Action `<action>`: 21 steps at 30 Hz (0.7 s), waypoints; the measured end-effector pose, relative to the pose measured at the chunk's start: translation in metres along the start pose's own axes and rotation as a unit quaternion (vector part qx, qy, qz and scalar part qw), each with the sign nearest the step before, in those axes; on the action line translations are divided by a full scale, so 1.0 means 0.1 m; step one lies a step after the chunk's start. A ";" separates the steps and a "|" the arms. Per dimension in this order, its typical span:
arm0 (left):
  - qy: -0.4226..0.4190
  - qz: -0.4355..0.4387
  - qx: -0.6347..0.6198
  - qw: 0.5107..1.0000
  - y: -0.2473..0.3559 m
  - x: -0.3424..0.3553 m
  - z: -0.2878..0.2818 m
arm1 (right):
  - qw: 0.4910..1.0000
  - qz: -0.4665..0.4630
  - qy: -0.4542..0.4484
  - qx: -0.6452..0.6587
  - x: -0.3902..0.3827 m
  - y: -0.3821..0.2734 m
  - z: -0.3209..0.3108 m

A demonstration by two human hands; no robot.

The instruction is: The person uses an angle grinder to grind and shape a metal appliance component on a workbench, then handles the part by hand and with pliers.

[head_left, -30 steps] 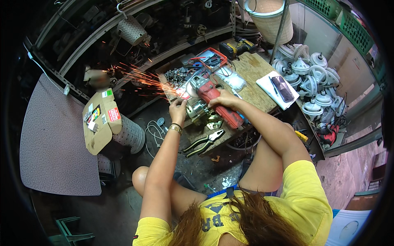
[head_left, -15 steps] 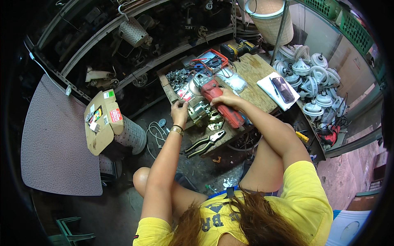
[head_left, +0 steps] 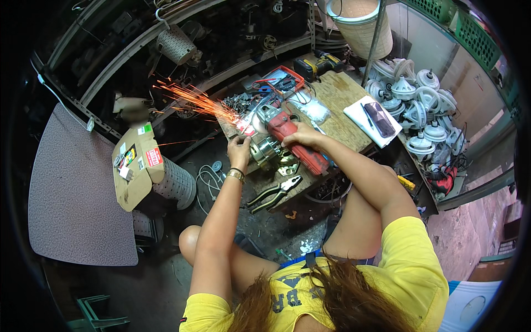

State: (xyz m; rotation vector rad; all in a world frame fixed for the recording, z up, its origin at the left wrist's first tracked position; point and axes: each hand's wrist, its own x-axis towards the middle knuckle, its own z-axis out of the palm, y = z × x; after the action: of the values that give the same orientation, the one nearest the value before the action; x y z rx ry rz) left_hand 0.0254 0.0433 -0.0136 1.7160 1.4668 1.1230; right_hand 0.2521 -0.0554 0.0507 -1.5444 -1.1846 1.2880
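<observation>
My right hand is wrapped round the body of a red angle grinder over the wooden bench. From its disc, orange sparks fly toward the far left. My left hand is pinched close to the disc, beside a shiny round metal part like a motor housing. What the left fingers hold is too small to make out. A brass-coloured metal piece lies just below the housing. Black-handled pliers rest at the bench's near edge.
On the bench are loose screws, a red-rimmed tray, a cordless drill, and a phone on white cloth. White plastic gear assemblies are piled right. An open cardboard box sits left, atop a perforated drum.
Sparks now stream from the grinder's disc toward the far left, where none showed before. The grinder and my left hand have shifted only slightly.
</observation>
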 end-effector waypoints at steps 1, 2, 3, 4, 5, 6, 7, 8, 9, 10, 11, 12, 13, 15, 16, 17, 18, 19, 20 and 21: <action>0.000 0.003 -0.004 1.000 0.00 0.00 -0.01 | 1.000 0.003 -0.001 0.001 0.02 0.00 0.00; -0.011 -0.001 -0.006 1.000 0.05 -0.02 0.00 | 1.000 0.001 0.001 0.006 0.04 0.03 -0.01; -0.023 -0.006 -0.008 1.000 0.10 -0.04 0.01 | 1.000 -0.001 0.004 0.011 0.05 0.06 -0.03; -0.035 -0.010 -0.010 0.999 0.15 -0.06 0.02 | 1.000 -0.002 0.007 0.016 0.07 0.09 -0.05; -0.051 -0.031 -0.018 0.998 0.11 -0.04 -0.01 | 1.000 -0.002 0.004 0.016 0.08 0.06 -0.03; -0.067 -0.051 -0.026 0.996 0.08 -0.01 -0.04 | 1.000 0.000 0.001 0.016 0.09 0.04 -0.01; -0.083 -0.072 -0.034 0.993 0.04 0.01 -0.05 | 1.000 0.001 -0.002 0.016 0.09 0.02 0.01; -0.070 -0.057 -0.015 0.996 -0.03 0.03 -0.03 | 1.000 -0.007 0.004 0.019 0.09 0.01 0.03; -0.057 -0.041 0.005 0.998 -0.08 0.05 -0.01 | 1.000 -0.015 0.011 0.021 0.09 0.00 0.03; -0.043 -0.026 0.025 0.998 -0.14 0.07 -0.01 | 0.999 -0.024 0.018 0.024 0.09 -0.01 0.04; -0.057 -0.041 0.027 0.997 -0.10 0.04 0.01 | 0.999 -0.020 0.016 0.028 0.08 0.01 0.01; -0.043 -0.028 0.025 0.998 -0.08 0.02 0.06 | 0.999 -0.017 0.014 0.031 0.06 0.01 -0.03; -0.029 -0.015 0.024 0.999 -0.04 0.00 0.10 | 0.999 -0.014 0.012 0.035 0.05 0.02 -0.06; -0.003 0.008 0.026 1.000 -0.07 -0.01 0.11 | 0.999 -0.016 0.011 0.034 0.02 0.00 -0.06; 0.007 0.017 0.028 0.999 -0.09 -0.01 0.11 | 0.999 -0.017 0.011 0.033 0.00 -0.01 -0.05; 0.015 0.028 0.029 0.999 -0.10 0.00 0.12 | 0.999 -0.018 0.011 0.026 -0.01 0.00 -0.05; 0.013 0.030 0.028 0.999 -0.11 0.01 0.13 | 1.000 -0.019 0.011 0.019 -0.02 0.00 -0.05; 0.012 0.032 0.027 0.999 -0.13 0.02 0.13 | 1.000 -0.020 0.011 0.012 -0.03 0.01 -0.04; 0.011 0.032 0.028 0.999 -0.14 0.02 0.12 | 1.000 -0.017 0.012 0.011 -0.06 -0.01 -0.02; 0.011 0.031 0.025 0.999 -0.15 0.02 0.11 | 1.000 -0.015 0.013 0.011 -0.08 -0.04 0.00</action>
State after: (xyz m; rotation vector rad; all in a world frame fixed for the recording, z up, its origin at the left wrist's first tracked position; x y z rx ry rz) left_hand 0.0286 0.0493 -0.0317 1.8008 1.4760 1.1508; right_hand 0.2507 -0.0626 0.0563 -1.5175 -1.1691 1.2542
